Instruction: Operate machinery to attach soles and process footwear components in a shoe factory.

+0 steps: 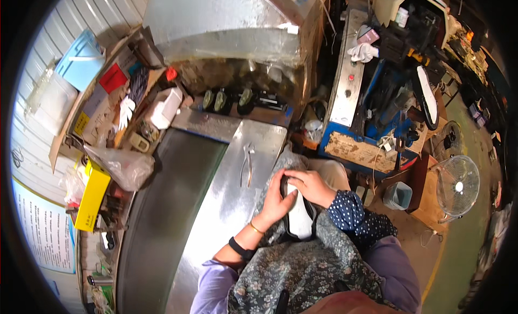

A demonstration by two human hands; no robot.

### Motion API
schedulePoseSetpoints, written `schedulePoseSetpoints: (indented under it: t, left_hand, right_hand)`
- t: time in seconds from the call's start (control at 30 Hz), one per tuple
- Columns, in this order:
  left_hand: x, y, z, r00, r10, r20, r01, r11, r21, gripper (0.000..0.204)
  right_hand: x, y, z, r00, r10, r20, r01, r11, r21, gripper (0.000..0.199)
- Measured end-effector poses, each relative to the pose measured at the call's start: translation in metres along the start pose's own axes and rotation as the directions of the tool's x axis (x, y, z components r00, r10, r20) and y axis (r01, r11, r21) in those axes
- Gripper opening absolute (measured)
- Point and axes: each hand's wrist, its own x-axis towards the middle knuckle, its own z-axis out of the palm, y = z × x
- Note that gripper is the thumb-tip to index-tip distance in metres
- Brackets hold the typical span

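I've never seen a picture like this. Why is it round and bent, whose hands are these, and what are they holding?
No machine here: a person wears a wide fisheye camera on the head, looking down, so the single picture is round and straight edges curve near its rim. The two forearms rising from the bottom are that person's own. The left hand and the right hand together hold a shoe, black with a white sole facing up, over a flowered apron in the lap; both have a closed grip on it. Just ahead is a shiny metal worktable with a pair of pliers lying on it. To its left runs a dark conveyor belt, with a yellow box beside it. At the right stands a small fan.
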Motion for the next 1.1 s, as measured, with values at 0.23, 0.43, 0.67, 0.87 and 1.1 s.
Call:
schedulePoseSetpoints:
  t: [0.23, 0.43, 0.67, 0.87, 1.1]
  left_hand:
    - [0.006, -0.027, -0.013, 0.972, -0.232, 0.041, 0.235, 0.967, -0.100, 0.067]
    - [0.024, -0.039, -0.018, 0.967, -0.225, 0.123, 0.256, 0.862, -0.438, 0.050]
    - [0.004, -0.043, -0.009, 0.865, -0.483, 0.135, 0.491, 0.761, -0.425, 0.053]
    - [0.017, -0.057, 0.001, 0.871, -0.482, 0.098, 0.459, 0.725, -0.513, 0.050]
    - [0.026, -0.051, -0.001, 0.858, -0.492, 0.148, 0.505, 0.752, -0.424, 0.046]
  right_hand:
    - [-0.025, 0.014, 0.035, 0.972, 0.159, -0.175, -0.147, 0.986, 0.079, 0.035]
    - [-0.050, 0.047, 0.017, 0.907, 0.420, -0.033, -0.406, 0.893, 0.194, 0.026]
    - [-0.038, 0.047, 0.039, 0.637, 0.755, 0.157, -0.766, 0.595, 0.243, 0.073]
    - [-0.019, 0.046, 0.048, 0.984, 0.094, 0.152, 0.046, 0.689, -0.723, 0.029]
    - [-0.014, 0.035, 0.010, 0.846, 0.497, 0.193, -0.493, 0.867, -0.072, 0.048]
